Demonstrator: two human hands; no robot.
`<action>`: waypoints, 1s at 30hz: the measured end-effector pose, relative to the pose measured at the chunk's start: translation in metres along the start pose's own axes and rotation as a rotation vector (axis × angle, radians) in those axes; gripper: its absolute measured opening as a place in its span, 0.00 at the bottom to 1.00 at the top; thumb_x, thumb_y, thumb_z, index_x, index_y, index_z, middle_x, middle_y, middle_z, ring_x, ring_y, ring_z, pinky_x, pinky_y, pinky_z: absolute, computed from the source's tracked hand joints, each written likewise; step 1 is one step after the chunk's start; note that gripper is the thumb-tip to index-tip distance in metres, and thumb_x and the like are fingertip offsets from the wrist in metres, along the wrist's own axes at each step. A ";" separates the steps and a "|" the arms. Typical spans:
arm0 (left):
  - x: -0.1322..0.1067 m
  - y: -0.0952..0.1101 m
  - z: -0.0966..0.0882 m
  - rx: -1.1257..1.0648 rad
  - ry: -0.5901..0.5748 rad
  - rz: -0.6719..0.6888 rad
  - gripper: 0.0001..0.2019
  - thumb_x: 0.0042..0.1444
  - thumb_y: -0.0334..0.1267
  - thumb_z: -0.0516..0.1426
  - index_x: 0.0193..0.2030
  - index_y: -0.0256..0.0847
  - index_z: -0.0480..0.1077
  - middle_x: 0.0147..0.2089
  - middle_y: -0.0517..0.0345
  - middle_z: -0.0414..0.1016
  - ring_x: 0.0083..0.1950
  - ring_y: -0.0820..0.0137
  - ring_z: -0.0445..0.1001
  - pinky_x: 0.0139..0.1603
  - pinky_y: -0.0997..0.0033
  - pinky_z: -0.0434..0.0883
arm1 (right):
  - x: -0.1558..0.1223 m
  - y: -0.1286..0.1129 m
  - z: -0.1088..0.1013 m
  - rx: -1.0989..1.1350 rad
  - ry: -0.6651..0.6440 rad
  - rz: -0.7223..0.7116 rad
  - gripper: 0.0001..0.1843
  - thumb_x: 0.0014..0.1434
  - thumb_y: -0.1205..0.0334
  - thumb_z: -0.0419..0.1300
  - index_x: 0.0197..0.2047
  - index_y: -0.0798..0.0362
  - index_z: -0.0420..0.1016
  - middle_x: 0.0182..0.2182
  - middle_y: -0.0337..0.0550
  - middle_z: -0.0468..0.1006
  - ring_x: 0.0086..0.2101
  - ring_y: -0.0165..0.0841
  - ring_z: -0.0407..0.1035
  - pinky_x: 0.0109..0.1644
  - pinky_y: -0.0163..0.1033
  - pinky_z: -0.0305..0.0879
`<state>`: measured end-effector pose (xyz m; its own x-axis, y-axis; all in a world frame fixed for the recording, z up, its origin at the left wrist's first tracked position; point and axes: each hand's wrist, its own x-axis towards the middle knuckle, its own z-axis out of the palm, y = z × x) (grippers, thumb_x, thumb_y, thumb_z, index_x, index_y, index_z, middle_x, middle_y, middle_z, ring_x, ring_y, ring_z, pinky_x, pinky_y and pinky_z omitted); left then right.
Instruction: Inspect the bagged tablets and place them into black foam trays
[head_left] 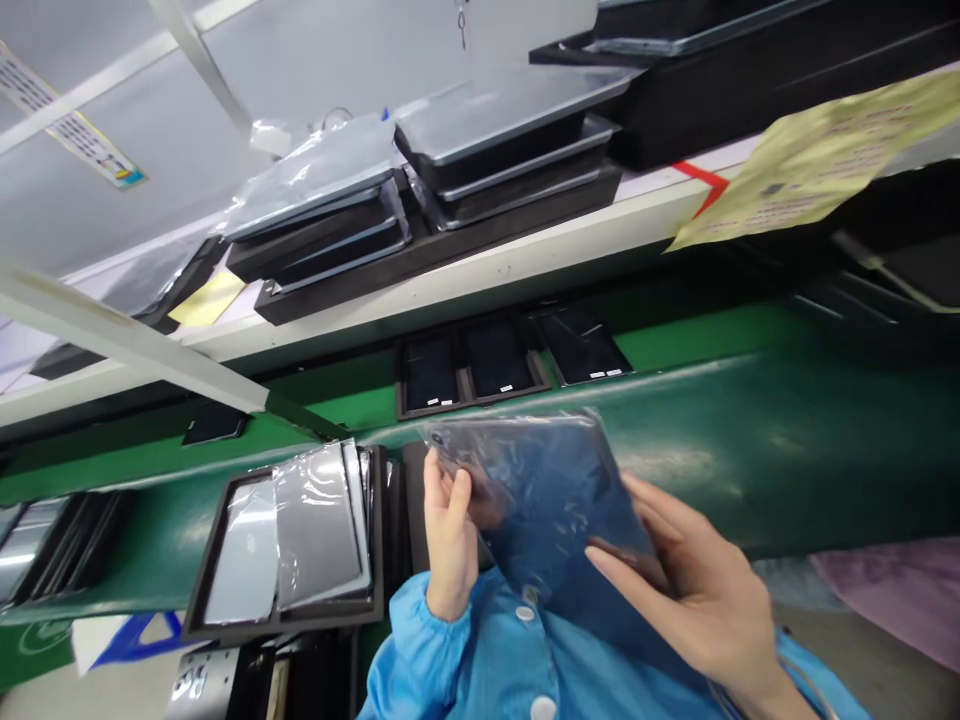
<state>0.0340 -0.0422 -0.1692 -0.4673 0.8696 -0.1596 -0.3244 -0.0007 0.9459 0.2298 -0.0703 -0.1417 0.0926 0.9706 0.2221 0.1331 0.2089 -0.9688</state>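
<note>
Left-hand fingers (450,505): curled together, pinching the upper left edge of the bagged tablet with the thumb.
Right-hand fingers (645,510): spread apart around the lower right edge, gripping the same item from the other side.
Held item: dark tablet (559,510) inside a clear plastic bag (517,440), held up in both hands just above the blue smock (480,650) with white buttons.
Progress: the bag covers the held tablet; the film looks loose and creased, and whether it is sealed cannot be told.
Near the green tabletop (712,440): on its front edge, just left of the hands, a black tray (196,600) holds silver panels (315,525) in glossy film.
Farther along the green tabletop: a black tray (472,365) holds three dark panels (499,360) with small white labels.
Above the green tabletop: a white shelf (480,265) carries stacked black trays (502,190), some under plastic film.
Room: a yellow-green printed sheet (817,160) hangs from the shelf's right side, and a pink sheet (892,590) lies at lower right.
</note>
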 end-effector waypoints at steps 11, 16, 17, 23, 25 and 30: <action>0.011 -0.038 0.009 -0.354 0.024 0.032 0.21 0.50 0.44 0.73 0.48 0.51 0.71 0.52 0.62 0.79 0.51 0.71 0.78 0.57 0.71 0.72 | 0.008 -0.012 0.003 -0.364 -0.160 -0.559 0.37 0.70 0.74 0.57 0.77 0.45 0.55 0.38 0.43 0.83 0.26 0.29 0.76 0.28 0.33 0.71; 0.010 -0.043 0.005 -0.286 0.062 0.031 0.22 0.50 0.44 0.72 0.49 0.50 0.71 0.49 0.61 0.79 0.50 0.70 0.78 0.56 0.69 0.72 | 0.005 0.003 0.000 -0.255 -0.188 -0.478 0.38 0.69 0.74 0.58 0.76 0.42 0.57 0.43 0.44 0.83 0.36 0.31 0.81 0.33 0.31 0.73; 0.009 -0.043 0.006 -0.273 0.072 0.039 0.22 0.50 0.43 0.72 0.49 0.50 0.72 0.48 0.61 0.79 0.50 0.70 0.79 0.56 0.70 0.72 | 0.004 0.010 -0.002 -0.227 -0.186 -0.448 0.37 0.68 0.74 0.59 0.76 0.41 0.59 0.47 0.44 0.83 0.40 0.32 0.81 0.37 0.30 0.75; 0.017 -0.076 0.011 0.127 -0.021 -0.028 0.24 0.64 0.48 0.61 0.65 0.49 0.64 0.60 0.52 0.79 0.59 0.65 0.79 0.62 0.65 0.72 | 0.016 0.103 -0.005 0.146 -0.131 0.273 0.36 0.64 0.53 0.68 0.72 0.43 0.65 0.67 0.42 0.71 0.56 0.40 0.76 0.54 0.37 0.77; 0.029 -0.099 0.000 0.376 -0.044 -0.069 0.25 0.67 0.48 0.56 0.68 0.46 0.62 0.64 0.47 0.76 0.63 0.62 0.77 0.63 0.62 0.73 | 0.026 0.148 0.001 0.304 -0.086 0.464 0.47 0.54 0.45 0.74 0.72 0.51 0.65 0.68 0.48 0.70 0.64 0.46 0.68 0.63 0.43 0.72; 0.055 -0.141 -0.070 0.799 0.144 -0.134 0.27 0.62 0.42 0.59 0.66 0.34 0.66 0.74 0.30 0.58 0.77 0.47 0.57 0.74 0.48 0.60 | 0.035 0.234 0.020 0.351 -0.117 0.678 0.36 0.64 0.43 0.66 0.67 0.54 0.68 0.49 0.52 0.83 0.44 0.44 0.80 0.48 0.52 0.80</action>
<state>-0.0035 -0.0290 -0.3314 -0.5846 0.7655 -0.2688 0.2731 0.4976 0.8233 0.2448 0.0152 -0.3628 -0.0650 0.9022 -0.4263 -0.2377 -0.4289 -0.8715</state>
